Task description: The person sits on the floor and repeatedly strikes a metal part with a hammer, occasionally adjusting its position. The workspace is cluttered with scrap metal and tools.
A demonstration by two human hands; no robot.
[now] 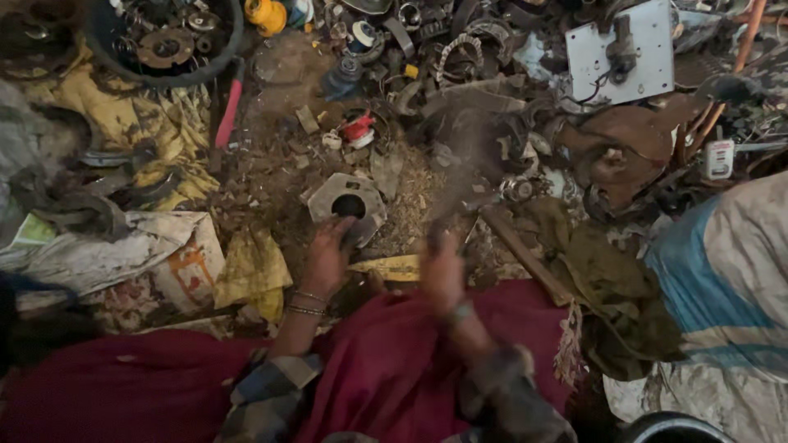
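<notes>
In the head view, a dark round tub [107, 37] at the top left holds rusty metal discs and rings, and a dark bowl rim [671, 427] shows at the bottom right, its inside hidden. A crumpled white sack [123, 254] with orange print lies at the left, a striped blue and white sack [722, 279] at the right, and a small white tag-like box [719, 157] stands near the right edge. The grey metal housing [348, 203] lies flat on the dirt, its round hole facing up; it has no clear long axis. The left hand [327, 258] rests on its near edge, fingers bent over it. The right hand [442, 269] is blurred; it seems closed around a dark tool, but I cannot tell for sure
</notes>
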